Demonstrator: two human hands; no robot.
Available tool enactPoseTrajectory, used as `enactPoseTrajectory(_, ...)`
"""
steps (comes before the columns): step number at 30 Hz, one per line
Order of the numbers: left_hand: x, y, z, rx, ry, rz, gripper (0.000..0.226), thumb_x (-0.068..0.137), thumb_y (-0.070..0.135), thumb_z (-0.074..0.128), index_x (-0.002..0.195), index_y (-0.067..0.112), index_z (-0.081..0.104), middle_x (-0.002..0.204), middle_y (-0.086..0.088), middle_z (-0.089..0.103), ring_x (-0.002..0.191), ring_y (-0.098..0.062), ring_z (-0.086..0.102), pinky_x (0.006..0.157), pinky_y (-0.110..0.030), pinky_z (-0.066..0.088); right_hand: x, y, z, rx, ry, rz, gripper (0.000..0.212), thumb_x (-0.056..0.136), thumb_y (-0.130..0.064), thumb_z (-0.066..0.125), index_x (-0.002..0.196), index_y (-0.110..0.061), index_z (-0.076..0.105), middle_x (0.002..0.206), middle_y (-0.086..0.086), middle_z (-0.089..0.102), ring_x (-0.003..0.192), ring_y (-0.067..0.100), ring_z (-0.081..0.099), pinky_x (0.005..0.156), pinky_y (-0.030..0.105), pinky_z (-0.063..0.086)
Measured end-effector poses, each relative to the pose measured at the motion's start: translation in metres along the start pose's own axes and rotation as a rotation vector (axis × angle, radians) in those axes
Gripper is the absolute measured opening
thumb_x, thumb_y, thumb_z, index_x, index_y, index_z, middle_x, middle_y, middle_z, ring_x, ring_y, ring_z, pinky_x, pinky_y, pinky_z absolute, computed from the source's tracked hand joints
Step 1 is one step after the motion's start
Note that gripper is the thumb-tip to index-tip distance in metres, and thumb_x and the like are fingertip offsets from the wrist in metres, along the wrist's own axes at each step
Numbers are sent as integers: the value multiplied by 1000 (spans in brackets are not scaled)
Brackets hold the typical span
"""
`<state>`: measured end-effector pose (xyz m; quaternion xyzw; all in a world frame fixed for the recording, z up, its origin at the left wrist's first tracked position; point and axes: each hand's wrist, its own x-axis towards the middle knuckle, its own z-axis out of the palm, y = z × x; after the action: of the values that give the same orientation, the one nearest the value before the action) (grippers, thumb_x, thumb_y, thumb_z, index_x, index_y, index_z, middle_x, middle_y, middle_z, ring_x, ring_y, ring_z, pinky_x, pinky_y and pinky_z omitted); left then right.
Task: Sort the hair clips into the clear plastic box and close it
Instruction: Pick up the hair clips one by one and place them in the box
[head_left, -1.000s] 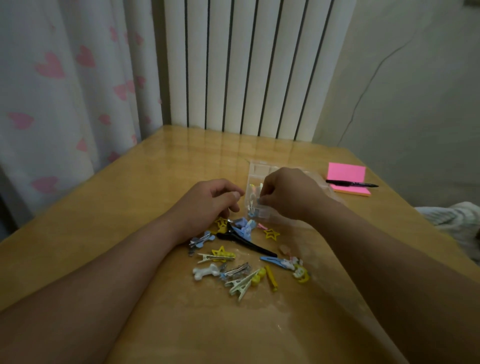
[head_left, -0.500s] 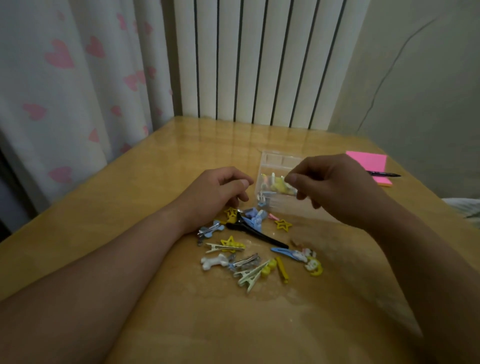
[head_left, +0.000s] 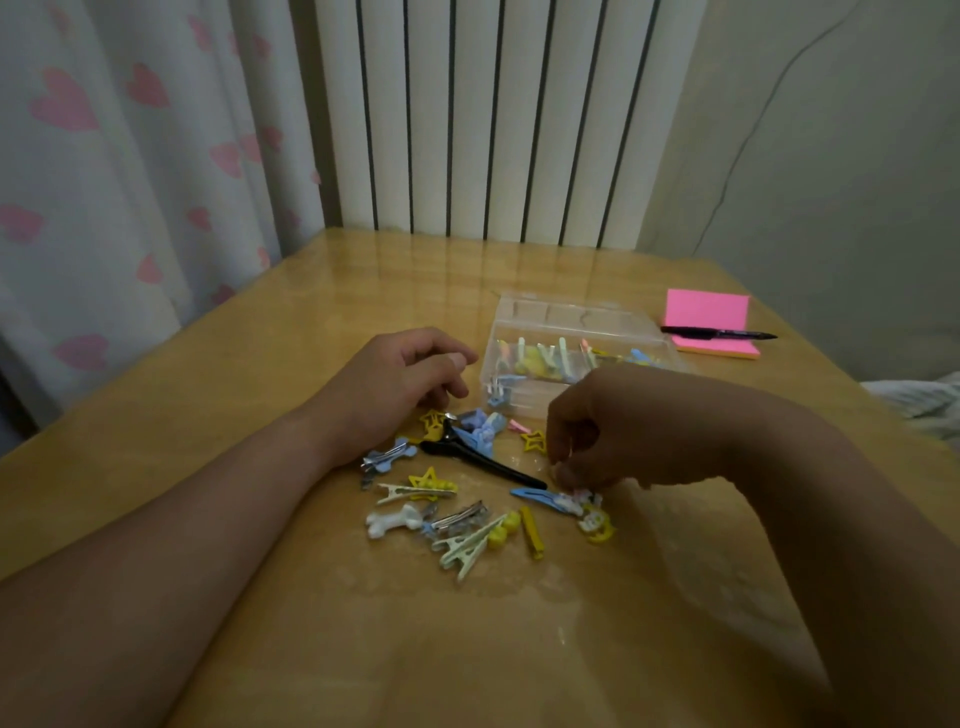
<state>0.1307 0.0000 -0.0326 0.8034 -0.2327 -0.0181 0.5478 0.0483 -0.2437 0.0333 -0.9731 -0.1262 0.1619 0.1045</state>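
A wooden surface (head_left: 260, 364) fills most of the view, with a white ribbed radiator (head_left: 493, 119) behind it and a curtain printed with pink hearts (head_left: 130, 156) to one side.

The clear plastic box (head_left: 571, 319) stands toward the far side of the surface, and several pastel hair clips (head_left: 540, 358) already lie inside it. The left hand (head_left: 400, 384) rests on the surface just left of the box, its fingers loosely curled and holding nothing. The right hand (head_left: 613, 426) hangs in front of the box, its fingers (head_left: 563, 467) bunched and pointing down at a small pale piece. I cannot tell whether they have closed on it.

A pink sticky-note pad (head_left: 709, 312) lies to the right of the box, with a black pen (head_left: 717, 332) across it.

The loose hair clips (head_left: 467, 519) are scattered in front of the box, between the two hands and nearer than them. Among them are:
- a long black clip (head_left: 483, 460) lying at a slant,
- a blue snap clip (head_left: 535, 496) just under the right fingertips,
- a white bone-shaped clip (head_left: 392, 522) at the near left edge of the scatter.
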Motion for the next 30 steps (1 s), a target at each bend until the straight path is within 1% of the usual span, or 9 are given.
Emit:
enactPoseTrajectory(5, 0, -2, 1, -15, -7, -6, 20, 106, 19, 59, 113, 19, 77, 95, -7, 79, 81, -12, 68, 73, -18, 54, -1, -3, 2, -45, 55, -45, 8, 93, -32, 77, 94, -31, 69, 88, -11, 68, 78, 5, 62, 66, 22, 48)
enactPoseTrajectory(7, 0, -2, 0, -15, -9, -5, 19, 106, 20, 59, 113, 20, 77, 95, -6, 79, 81, -12, 69, 73, -19, 54, 0, -5, 1, 34, 192, -83, 8, 94, -32, 76, 93, -32, 67, 86, -9, 67, 75, 4, 62, 65, 20, 48)
enactPoseTrajectory(9, 1, -3, 0, -30, -7, -4, 19, 106, 21, 59, 113, 20, 77, 95, -7, 79, 80, -12, 69, 73, -19, 54, 5, -7, -3, 248, 411, -109, 10, 94, -30, 77, 92, -30, 67, 82, -5, 69, 69, 3, 64, 60, 20, 50)
enactPoseTrajectory(11, 2, -3, -1, -30, -10, -3, 18, 106, 22, 60, 112, 21, 77, 94, -6, 79, 80, -11, 68, 72, -19, 54, 13, -7, -8, 390, 597, -83, 10, 93, -29, 78, 92, -27, 68, 80, -3, 71, 67, 4, 66, 61, 26, 54)
enactPoseTrajectory(13, 3, -4, -1, -24, -13, 0, 18, 106, 23, 60, 111, 22, 77, 94, -4, 79, 79, -10, 68, 71, -18, 54, 23, -4, -12, 418, 655, -18, 11, 93, -31, 79, 93, -25, 70, 82, -4, 73, 73, 9, 70, 66, 33, 59)
enactPoseTrajectory(15, 4, -5, 0, -26, -13, 0, 18, 106, 23, 60, 111, 22, 77, 93, -4, 79, 79, -10, 68, 71, -17, 54, 34, 0, -13, 438, 630, 49, 10, 93, -30, 79, 93, -23, 73, 84, -4, 74, 78, 12, 71, 68, 35, 60)
enactPoseTrajectory(21, 3, -5, 0, -25, -8, 5, 18, 106, 22, 61, 113, 20, 77, 94, -6, 79, 79, -11, 69, 70, -16, 53, 55, 1, -3, 402, 465, 189, 14, 91, -26, 80, 94, -13, 83, 85, 0, 74, 75, 11, 63, 60, 26, 45)
enactPoseTrajectory(25, 3, -3, 0, -39, -6, 3, 18, 106, 20, 61, 113, 16, 77, 95, -10, 79, 77, -10, 68, 68, -14, 52, 61, -2, -10, 373, 409, 225, 17, 90, -27, 81, 94, -10, 85, 77, 2, 74, 69, 12, 61, 60, 27, 49)
enactPoseTrajectory(30, 4, -4, 0, -57, -6, -4, 18, 105, 20, 61, 113, 16, 77, 96, -11, 78, 77, -11, 67, 68, -15, 52, 64, -7, -11, 392, 366, 238, 19, 91, -29, 81, 94, -11, 84, 73, 2, 70, 62, 12, 55, 52, 24, 41)
